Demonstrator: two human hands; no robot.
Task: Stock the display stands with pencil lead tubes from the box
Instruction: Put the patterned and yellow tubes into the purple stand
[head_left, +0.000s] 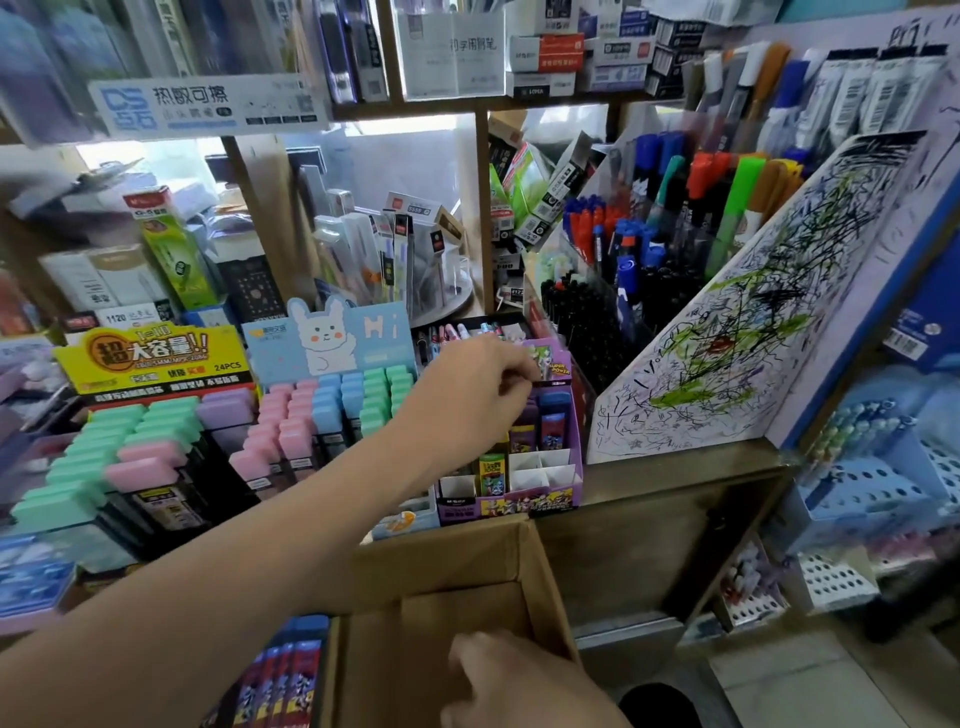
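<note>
I see the left hand (478, 384) reached over the back rows of the purple cardboard display stand (558, 467), fingers curled with the tips bunched together. What the tips close on is hidden from me, so I cannot tell whether they pinch a tube. Just beside those fingertips, purple and blue pencil lead tubes (540, 421) stand upright in the stand's rear compartments. A green tube (491, 470) stands further forward, next to open white compartments at the stand's front right.

The right hand (498, 675) hangs low over the brown cardboard box (467, 561). I only get its back, the fingers are hidden, and I cannot tell its grip. The box sits below the front edge of the wooden desk (675, 478), directly in front of the purple stand.

Left of that stand is the pale blue rabbit-print stand (332, 338), filled with pink, blue and green capped tubes. Further left stands the yellow-headed stand (156, 358) with mint, pink and lilac caps. Toward the desk's right edge leans a white scribble-covered test board (753, 312), with the marker pens (649, 234) racked behind it.
</note>
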